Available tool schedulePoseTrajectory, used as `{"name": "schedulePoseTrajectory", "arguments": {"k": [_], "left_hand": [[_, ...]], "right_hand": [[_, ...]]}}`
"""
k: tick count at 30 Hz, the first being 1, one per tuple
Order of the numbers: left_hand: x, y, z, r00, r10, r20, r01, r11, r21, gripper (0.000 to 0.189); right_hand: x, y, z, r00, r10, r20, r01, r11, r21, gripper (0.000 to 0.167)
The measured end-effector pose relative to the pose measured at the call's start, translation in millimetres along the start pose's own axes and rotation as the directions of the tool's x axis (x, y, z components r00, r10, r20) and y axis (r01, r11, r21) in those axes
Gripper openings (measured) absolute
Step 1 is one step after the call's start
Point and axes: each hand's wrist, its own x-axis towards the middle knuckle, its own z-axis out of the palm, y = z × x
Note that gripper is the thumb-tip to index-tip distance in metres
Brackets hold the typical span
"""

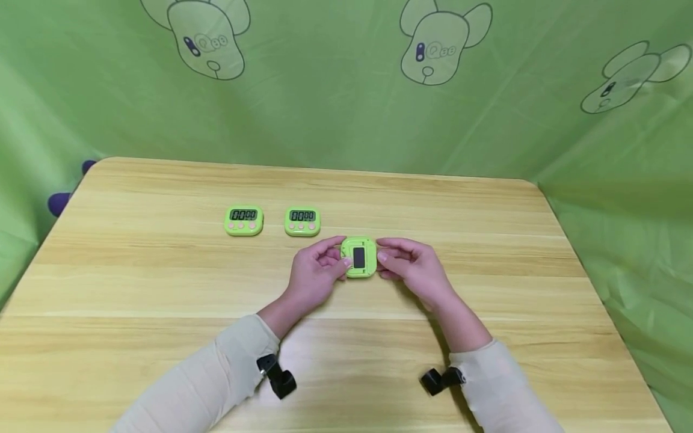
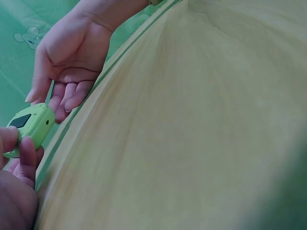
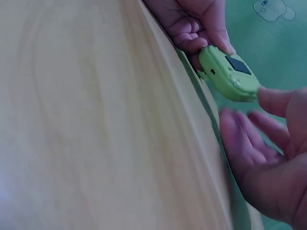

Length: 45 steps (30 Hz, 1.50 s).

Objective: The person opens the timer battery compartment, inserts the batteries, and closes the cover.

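Observation:
A green digital timer (image 1: 366, 264) is held above the table, its back with a dark rectangle facing up. My left hand (image 1: 314, 273) pinches its left side, thumb on the upper face and fingers beneath, as the right wrist view of the left hand (image 3: 194, 24) also shows. My right hand (image 1: 419, 270) is at the timer's other side, thumb tip right at the edge. In the right wrist view, the fingers of the right hand (image 3: 273, 158) are loosely bent and apart from the timer (image 3: 223, 76).
Two more green timers, one farther left (image 1: 243, 221) and one nearer the hands (image 1: 302, 221), lie face up on the wooden table (image 1: 162, 270), displays reading zeros. Green curtain (image 1: 325, 108) with printed animal heads hangs behind and beside the table.

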Motion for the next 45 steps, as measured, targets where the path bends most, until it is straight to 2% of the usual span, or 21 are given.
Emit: {"name": "schedulePoseTrajectory", "arguments": {"k": [2, 5, 10, 15, 18, 23, 26, 30, 34, 38, 42, 45], "left_hand": [[2.7, -9.1, -1.1, 1.000, 0.003, 0.003, -0.003, 1.000, -0.013, 0.045], [2.0, -7.2, -1.3, 1.000, -0.007, 0.006, 0.007, 1.000, -0.007, 0.046], [-1.8, 3.4, -1.3, 0.999, -0.032, -0.003, 0.032, 0.999, 0.034, 0.045], [-0.7, 5.2, -2.2, 1.000, -0.019, -0.003, 0.019, 0.998, 0.060, 0.044], [2.6, -2.4, -3.2, 1.000, 0.004, -0.011, -0.003, 0.998, 0.059, 0.044], [4.4, -7.8, -3.3, 1.000, 0.008, -0.024, -0.007, 0.999, 0.039, 0.044], [4.8, -8.8, -2.1, 0.999, 0.010, -0.031, -0.009, 1.000, 0.028, 0.043], [5.2, -9.1, 0.1, 0.999, 0.012, -0.038, -0.011, 1.000, 0.011, 0.041], [5.4, -9.1, 1.1, 0.999, -0.004, -0.034, 0.004, 1.000, -0.006, 0.040], [4.9, -8.3, 1.0, 0.999, -0.025, -0.023, 0.024, 1.000, -0.014, 0.037], [3.9, -9.3, 0.5, 0.999, 0.006, -0.033, -0.007, 1.000, -0.028, 0.036], [3.6, -11.2, -0.1, 0.997, 0.050, -0.059, -0.052, 0.998, -0.028, 0.036]], "right_hand": [[0.6, 1.7, -0.7, 0.998, 0.026, 0.057, -0.029, 0.998, 0.057, 0.040], [2.2, 3.0, -0.9, 0.994, 0.070, 0.088, -0.079, 0.992, 0.101, 0.042], [5.2, 2.4, 0.3, 0.992, 0.094, 0.089, -0.103, 0.989, 0.108, 0.040], [6.5, 0.9, 3.7, 0.993, 0.100, 0.059, -0.105, 0.990, 0.093, 0.038], [6.8, -0.4, 5.8, 0.994, 0.100, 0.034, -0.102, 0.991, 0.083, 0.039], [6.7, 0.3, 9.6, 0.995, 0.098, -0.010, -0.097, 0.993, 0.067, 0.040], [6.7, 2.6, 12.4, 0.997, 0.057, -0.048, -0.055, 0.998, 0.033, 0.039], [5.0, 5.1, 15.3, 0.995, -0.047, -0.085, 0.043, 0.998, -0.045, 0.040], [2.5, 6.8, 14.9, 0.988, -0.155, -0.028, 0.149, 0.977, -0.150, 0.059], [1.9, 7.4, 13.0, 0.972, -0.233, 0.036, 0.234, 0.934, -0.269, 0.071], [1.1, 8.0, 11.5, 0.966, -0.254, 0.051, 0.258, 0.918, -0.302, 0.056], [-0.1, 8.1, 11.0, 0.969, -0.240, 0.056, 0.247, 0.942, -0.227, 0.035]]}}
